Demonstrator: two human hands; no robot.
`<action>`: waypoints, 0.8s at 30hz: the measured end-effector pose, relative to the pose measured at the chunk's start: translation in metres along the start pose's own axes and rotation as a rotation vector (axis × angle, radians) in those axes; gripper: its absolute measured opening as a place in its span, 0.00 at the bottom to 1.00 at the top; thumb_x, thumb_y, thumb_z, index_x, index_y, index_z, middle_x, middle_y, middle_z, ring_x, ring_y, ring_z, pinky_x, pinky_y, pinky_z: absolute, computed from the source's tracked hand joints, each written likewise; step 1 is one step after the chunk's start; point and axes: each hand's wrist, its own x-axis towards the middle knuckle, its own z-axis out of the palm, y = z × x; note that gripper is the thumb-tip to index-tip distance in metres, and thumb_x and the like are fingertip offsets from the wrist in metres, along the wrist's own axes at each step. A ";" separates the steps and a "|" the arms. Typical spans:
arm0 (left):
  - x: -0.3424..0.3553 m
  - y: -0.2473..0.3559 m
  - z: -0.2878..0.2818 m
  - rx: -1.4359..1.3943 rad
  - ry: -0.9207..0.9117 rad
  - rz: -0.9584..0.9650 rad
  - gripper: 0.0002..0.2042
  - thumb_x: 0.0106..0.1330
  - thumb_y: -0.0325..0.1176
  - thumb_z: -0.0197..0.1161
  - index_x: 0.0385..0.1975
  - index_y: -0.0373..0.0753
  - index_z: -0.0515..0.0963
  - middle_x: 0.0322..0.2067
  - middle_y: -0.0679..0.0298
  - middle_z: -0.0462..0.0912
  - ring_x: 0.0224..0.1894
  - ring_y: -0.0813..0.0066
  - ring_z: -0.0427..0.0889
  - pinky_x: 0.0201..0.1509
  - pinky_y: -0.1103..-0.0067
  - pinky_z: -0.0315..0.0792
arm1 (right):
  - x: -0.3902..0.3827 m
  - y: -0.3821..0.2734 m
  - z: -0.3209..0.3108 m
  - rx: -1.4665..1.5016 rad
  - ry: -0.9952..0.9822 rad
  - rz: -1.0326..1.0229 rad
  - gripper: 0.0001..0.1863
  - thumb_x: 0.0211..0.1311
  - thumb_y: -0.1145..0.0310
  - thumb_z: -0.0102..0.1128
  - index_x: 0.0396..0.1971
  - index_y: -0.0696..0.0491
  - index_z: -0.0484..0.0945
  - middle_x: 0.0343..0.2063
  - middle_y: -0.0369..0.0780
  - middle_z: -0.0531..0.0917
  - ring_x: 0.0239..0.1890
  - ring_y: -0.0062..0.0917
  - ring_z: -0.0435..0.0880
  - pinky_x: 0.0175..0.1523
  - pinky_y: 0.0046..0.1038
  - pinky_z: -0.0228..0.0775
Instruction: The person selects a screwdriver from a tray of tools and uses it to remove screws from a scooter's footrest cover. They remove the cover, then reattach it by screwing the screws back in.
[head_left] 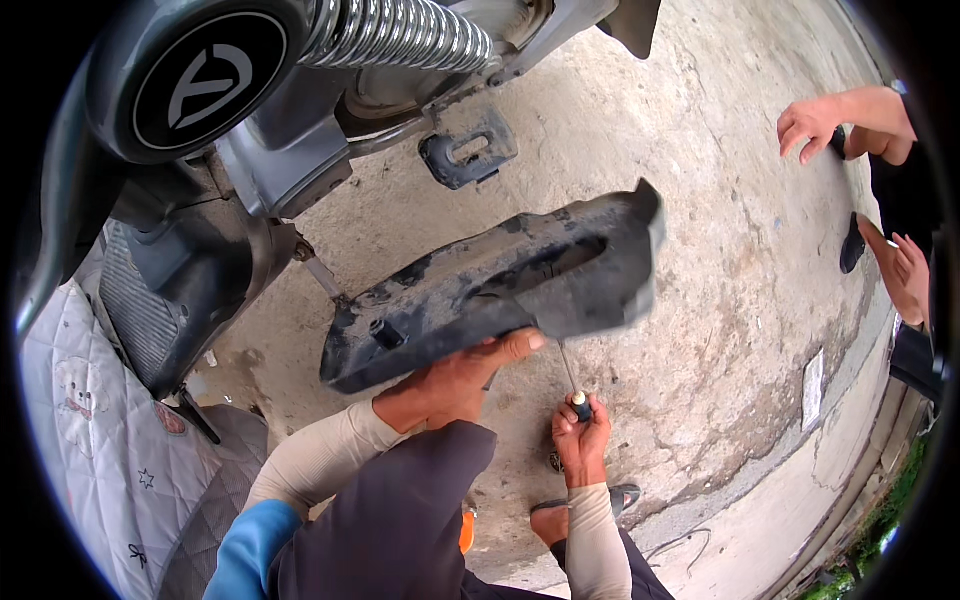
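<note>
My left hand (450, 385) grips the lower edge of a long black plastic scooter panel (430, 300), with the thumb lying along it. The panel is dusty and scuffed, with a long slot towards its right end, and it is held tilted above the ground. My right hand (583, 440) is closed around the dark handle of a screwdriver (571, 370). Its thin shaft points up at the panel's lower edge, where the tip is hidden or cannot be made out.
A parked scooter (285, 155) with a chrome spring (400, 35) fills the upper left. Beneath it a smaller black plastic part (468, 150) lies on the concrete. A quilted cover (110, 430) hangs at the left. At the right edge another person's hands (810, 125) show.
</note>
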 end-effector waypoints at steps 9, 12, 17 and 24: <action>0.047 0.049 -0.025 -0.731 0.094 0.333 0.11 0.67 0.33 0.66 0.43 0.34 0.80 0.41 0.62 0.84 0.44 0.73 0.84 0.46 0.80 0.81 | -0.008 0.026 0.052 -0.133 0.145 -0.164 0.13 0.73 0.58 0.54 0.43 0.53 0.75 0.39 0.39 0.80 0.31 0.25 0.71 0.34 0.27 0.64; 0.055 0.056 -0.040 -0.745 0.060 0.347 0.13 0.68 0.31 0.63 0.50 0.34 0.77 0.47 0.61 0.83 0.48 0.71 0.83 0.56 0.74 0.80 | -0.007 0.030 0.074 -0.196 0.091 -0.195 0.14 0.73 0.57 0.54 0.45 0.54 0.75 0.40 0.39 0.80 0.33 0.25 0.71 0.36 0.27 0.64; 0.061 0.069 -0.050 -0.836 0.112 0.391 0.10 0.67 0.29 0.65 0.45 0.34 0.79 0.43 0.62 0.84 0.44 0.71 0.85 0.52 0.75 0.83 | -0.004 0.034 0.092 -0.245 0.019 -0.236 0.14 0.72 0.60 0.55 0.47 0.54 0.74 0.41 0.39 0.79 0.35 0.25 0.72 0.38 0.28 0.65; 0.059 0.082 -0.065 -0.750 0.150 0.402 0.14 0.66 0.33 0.66 0.45 0.30 0.78 0.43 0.58 0.84 0.44 0.67 0.85 0.51 0.76 0.83 | -0.005 0.036 0.108 -0.346 -0.085 -0.288 0.16 0.70 0.64 0.55 0.51 0.56 0.71 0.40 0.40 0.79 0.37 0.24 0.74 0.41 0.28 0.67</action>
